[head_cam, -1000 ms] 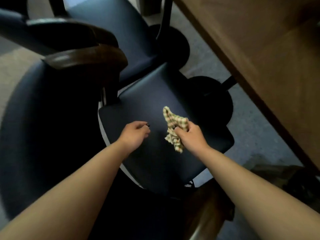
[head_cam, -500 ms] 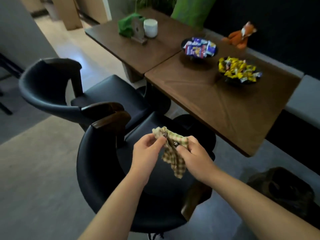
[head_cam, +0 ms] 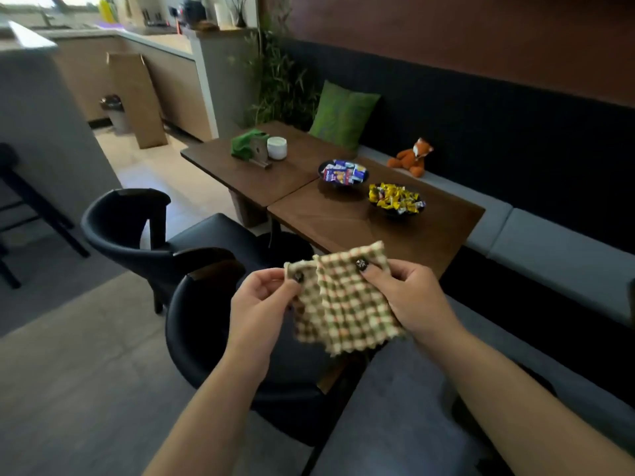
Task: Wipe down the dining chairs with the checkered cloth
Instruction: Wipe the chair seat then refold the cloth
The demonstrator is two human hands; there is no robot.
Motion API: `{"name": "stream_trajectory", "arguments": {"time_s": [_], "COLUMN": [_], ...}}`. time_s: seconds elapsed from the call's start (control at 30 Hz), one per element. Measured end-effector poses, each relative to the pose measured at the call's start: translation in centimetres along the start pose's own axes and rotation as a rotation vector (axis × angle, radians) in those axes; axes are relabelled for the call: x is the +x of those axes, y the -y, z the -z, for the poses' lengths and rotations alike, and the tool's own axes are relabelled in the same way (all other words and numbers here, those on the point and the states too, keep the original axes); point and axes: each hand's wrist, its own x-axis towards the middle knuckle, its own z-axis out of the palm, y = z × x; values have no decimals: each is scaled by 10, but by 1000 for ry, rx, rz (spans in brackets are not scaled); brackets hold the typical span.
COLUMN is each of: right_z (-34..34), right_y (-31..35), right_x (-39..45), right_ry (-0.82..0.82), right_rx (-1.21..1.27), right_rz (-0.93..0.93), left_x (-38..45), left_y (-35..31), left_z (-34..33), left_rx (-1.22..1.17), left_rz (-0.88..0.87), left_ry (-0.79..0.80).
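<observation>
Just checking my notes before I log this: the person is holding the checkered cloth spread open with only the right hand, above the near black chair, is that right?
Not quite. In the head view both hands hold the checkered cloth: the left hand pinches its left top corner and the right hand pinches its right top edge. The rest stands: it is spread open above the near black chair.

Checkered cloth (head_cam: pixel 343 304) hangs spread above two black dining chairs (head_cam: pixel 206 324).

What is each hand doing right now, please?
Left hand: pinches the checkered cloth at its upper left corner.
Right hand: pinches the same cloth at its upper right edge.
</observation>
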Motion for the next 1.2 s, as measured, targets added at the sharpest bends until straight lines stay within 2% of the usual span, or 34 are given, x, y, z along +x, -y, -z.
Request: {"name": "stream_trajectory", "arguments": {"time_s": [0.1, 0.17, 0.23, 0.3, 0.37, 0.47, 0.67, 0.8, 0.93, 1.0, 1.1, 1.2], "right_z": [-10, -26, -47, -74, -106, -159, -259, -288, -281, -273, -263, -271], "right_y": [28, 45, 59, 71, 80, 88, 86, 88, 100, 104, 102, 108], "right_x": [-25, -34, -39, -41, -40, -33, -26, -17, 2, 17, 45, 70], "right_ry": [-91, -156, -205, -212, -189, -155, -138, -32, 94, 57, -134, -193], "right_rx": [-1, -17, 14, 92, 158, 239, 312, 289, 112, -63, -465, -580], "right_rz": [33, 48, 38, -14, -76, -145, -213, -185, -127, -79, 106, 570], "left_x": [-29, -43, -50, -45, -34, -13, 25, 49, 85, 103, 133, 163], "left_y": [-27, -45, -61, -74, -84, -100, -122, -138, -159, -170, -184, -199], "left_z": [6, 14, 25, 43, 67, 110, 193, 228, 254, 261, 260, 246], "left_rx": [208, 223, 217, 270, 341, 364, 308, 220, 60, -45, -60, -13], "left_rz": [-324, -506, -534, -512, -512, -538, -483, -321, -132, -61, -5, 21], "left_ry": [-51, 118, 353, 509, 558, 513, 413, 313, 212, 240, 307, 391]}}
